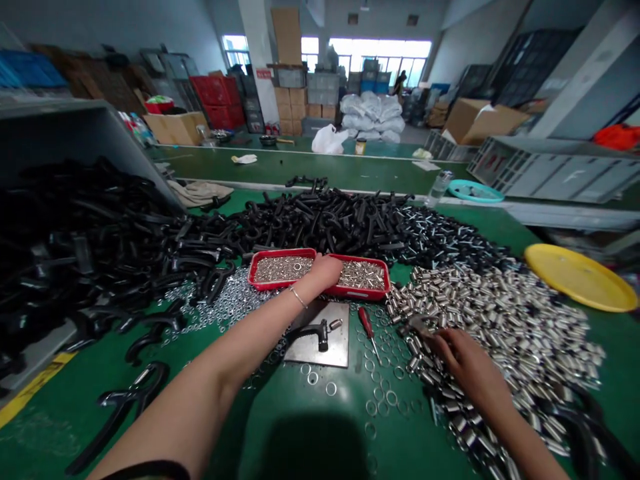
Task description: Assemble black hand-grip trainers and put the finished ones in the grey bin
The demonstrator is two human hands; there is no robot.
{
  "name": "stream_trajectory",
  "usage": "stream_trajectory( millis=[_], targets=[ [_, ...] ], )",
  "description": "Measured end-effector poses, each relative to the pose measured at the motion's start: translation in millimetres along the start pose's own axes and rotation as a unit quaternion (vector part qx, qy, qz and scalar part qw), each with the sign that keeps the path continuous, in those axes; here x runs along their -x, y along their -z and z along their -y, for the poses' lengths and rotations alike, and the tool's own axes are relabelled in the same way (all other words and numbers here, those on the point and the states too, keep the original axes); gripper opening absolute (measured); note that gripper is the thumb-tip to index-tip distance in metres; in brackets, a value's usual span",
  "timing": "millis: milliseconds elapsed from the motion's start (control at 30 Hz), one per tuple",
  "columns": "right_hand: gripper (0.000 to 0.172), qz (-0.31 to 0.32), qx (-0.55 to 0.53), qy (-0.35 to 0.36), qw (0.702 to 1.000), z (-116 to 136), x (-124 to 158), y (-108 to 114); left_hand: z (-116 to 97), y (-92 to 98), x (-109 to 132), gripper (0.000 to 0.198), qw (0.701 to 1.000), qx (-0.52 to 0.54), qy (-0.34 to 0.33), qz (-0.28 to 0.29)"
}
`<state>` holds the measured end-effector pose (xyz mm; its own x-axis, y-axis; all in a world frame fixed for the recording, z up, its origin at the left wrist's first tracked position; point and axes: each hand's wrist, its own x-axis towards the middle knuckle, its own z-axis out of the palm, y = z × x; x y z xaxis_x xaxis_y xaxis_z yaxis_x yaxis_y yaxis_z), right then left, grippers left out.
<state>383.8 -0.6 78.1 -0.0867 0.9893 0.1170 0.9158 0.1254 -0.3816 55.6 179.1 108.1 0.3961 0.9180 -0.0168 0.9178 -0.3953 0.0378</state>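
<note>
My left hand (pixel 327 271) reaches over the inner ends of two red trays, its fingers bent down and hidden at the right tray (pixel 356 292), which holds small metal pins. Small metal parts also fill the left tray (pixel 257 285). At the pile of silver cylinders (pixel 480 300), my right hand (pixel 453 347) has its thumb and fingers together around something blurred, too unclear to name. Between the hands, a black part (pixel 323 337) with a spring (pixel 335 325) beside it lies on a metal plate (pixel 340 353). A red screwdriver (pixel 367 323) lies to its right.
Black handles (pixel 325 220) heap behind the trays and at the left. Black-and-silver screws (pixel 440 233) lie at the back right. Loose rings (pixel 331 389) surround the plate. A yellow lid (pixel 580 277) sits at the right, an assembled black tool (pixel 125 400) at the front left.
</note>
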Motion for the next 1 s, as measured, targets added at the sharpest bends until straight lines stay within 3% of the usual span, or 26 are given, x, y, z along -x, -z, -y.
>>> stream_trajectory(
  millis=[100, 200, 467, 533, 633, 733, 800, 867, 900, 1000],
  targets=[
    [0.035, 0.011, 0.113, 0.051, 0.992, -16, 16, -5, -5, -6.0, 6, 0.025, 0.999, -0.023, 0.002, -0.025],
    [0.033, 0.026, 0.143, 0.061, 0.987, -25, 20, -12, -7, -6.8, 15, 0.032, 0.998, -0.033, 0.011, -0.056],
    [0.031, 0.116, 0.096, 0.007, 0.989, -32, -18, -13, -4, -9.5, 9, 0.023, 0.998, -0.004, 0.012, -0.054],
    [0.032, 0.101, 0.094, 0.019, 0.990, -27, -20, -7, -5, -11.7, 8, 0.023, 0.998, 0.008, 0.016, -0.064],
    [0.031, 0.020, 0.077, 0.030, 0.996, -12, -16, 5, -2, -13.0, 11, 0.024, 0.995, 0.032, 0.021, -0.089],
    [0.033, 0.018, -0.045, -0.042, 0.998, 9, -5, 12, 4, -9.0, 26, 0.021, 0.990, 0.070, 0.023, -0.117],
    [0.034, 0.069, -0.160, -0.106, 0.979, 27, 3, 11, 2, -3.7, 45, 0.020, 0.977, 0.139, 0.021, -0.158],
    [0.035, 0.093, -0.286, -0.152, 0.941, 51, 8, 4, -11, 1.8, 73, 0.017, 0.958, 0.217, 0.001, -0.187],
    [0.036, 0.087, -0.350, -0.166, 0.918, 64, 9, -2, -21, 3.8, 88, 0.015, 0.952, 0.245, -0.018, -0.183],
    [0.042, 0.049, -0.503, -0.171, 0.845, 106, 3, -24, -56, 4.8, 134, 0.009, 0.941, 0.313, -0.084, -0.094]
  ],
)
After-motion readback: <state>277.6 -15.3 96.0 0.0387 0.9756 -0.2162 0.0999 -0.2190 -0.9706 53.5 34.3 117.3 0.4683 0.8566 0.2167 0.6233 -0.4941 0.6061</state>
